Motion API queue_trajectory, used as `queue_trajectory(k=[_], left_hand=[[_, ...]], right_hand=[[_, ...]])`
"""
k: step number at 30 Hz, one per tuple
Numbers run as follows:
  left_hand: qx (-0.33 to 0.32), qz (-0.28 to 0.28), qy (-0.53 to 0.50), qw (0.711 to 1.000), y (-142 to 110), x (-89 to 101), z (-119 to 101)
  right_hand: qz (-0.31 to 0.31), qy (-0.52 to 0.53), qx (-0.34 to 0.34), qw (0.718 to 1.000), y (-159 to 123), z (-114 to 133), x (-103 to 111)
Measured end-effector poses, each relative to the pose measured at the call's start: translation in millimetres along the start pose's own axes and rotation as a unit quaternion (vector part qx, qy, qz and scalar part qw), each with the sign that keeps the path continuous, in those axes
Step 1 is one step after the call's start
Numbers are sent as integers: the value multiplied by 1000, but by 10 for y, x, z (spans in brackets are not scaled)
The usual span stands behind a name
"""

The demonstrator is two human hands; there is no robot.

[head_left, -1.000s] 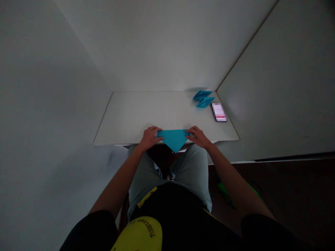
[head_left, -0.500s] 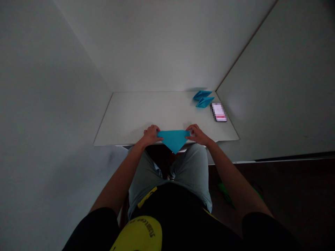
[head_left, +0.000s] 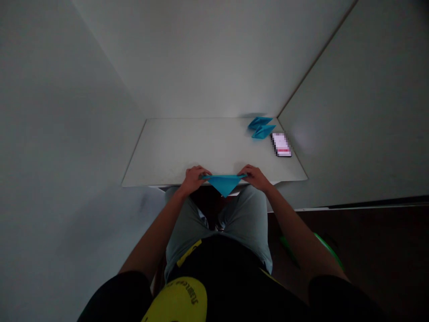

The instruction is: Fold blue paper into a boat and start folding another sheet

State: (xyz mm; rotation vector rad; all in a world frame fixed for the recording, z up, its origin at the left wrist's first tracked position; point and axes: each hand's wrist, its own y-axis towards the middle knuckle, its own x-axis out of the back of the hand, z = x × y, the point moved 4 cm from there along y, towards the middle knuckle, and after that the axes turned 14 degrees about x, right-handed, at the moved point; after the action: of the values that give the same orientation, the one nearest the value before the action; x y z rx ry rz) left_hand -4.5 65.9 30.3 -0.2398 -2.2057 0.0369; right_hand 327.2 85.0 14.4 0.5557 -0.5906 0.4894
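A blue paper folded into a triangle (head_left: 224, 183) hangs over the near edge of the white table (head_left: 174, 147), its tip pointing toward me. My left hand (head_left: 194, 178) pinches its left corner with curled fingers. My right hand (head_left: 255, 175) pinches its right corner the same way. The paper looks tilted up off the tabletop, so it appears flatter than a full triangle.
Two folded blue paper boats (head_left: 260, 127) lie at the table's far right corner. A phone (head_left: 280, 145) rests beside them near the right wall. Walls close in the table on the left, back and right. My knees sit under the near edge.
Both hands have drawn the blue triangle slightly toward me and lifted its far edge, so it now looks narrower. The boats and phone have not moved.
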Motion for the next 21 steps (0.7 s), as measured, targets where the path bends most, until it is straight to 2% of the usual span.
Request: queue_trajectory(k=[5, 10, 13, 16, 19, 21], left_hand=[[-63, -78, 26, 995, -238, -94, 55], [-101, -101, 59, 988, -415, -123, 59], [-70, -89, 43, 993, -420, -112, 60], [-26, -69, -4, 997, -343, -80, 37], [22, -48, -83, 995, -178, -40, 0], [56, -41, -148, 987, -25, -19, -23]], right_hand=[[-17, -112, 91, 989, -241, 193, -71], [-17, -187, 79, 979, -368, 240, -136], [-22, -175, 45, 983, -343, 240, -147], [-32, -94, 4, 995, -270, 264, -133], [-56, -9, -60, 997, -161, 252, -108], [-91, 5, -101, 991, -64, 203, -88]])
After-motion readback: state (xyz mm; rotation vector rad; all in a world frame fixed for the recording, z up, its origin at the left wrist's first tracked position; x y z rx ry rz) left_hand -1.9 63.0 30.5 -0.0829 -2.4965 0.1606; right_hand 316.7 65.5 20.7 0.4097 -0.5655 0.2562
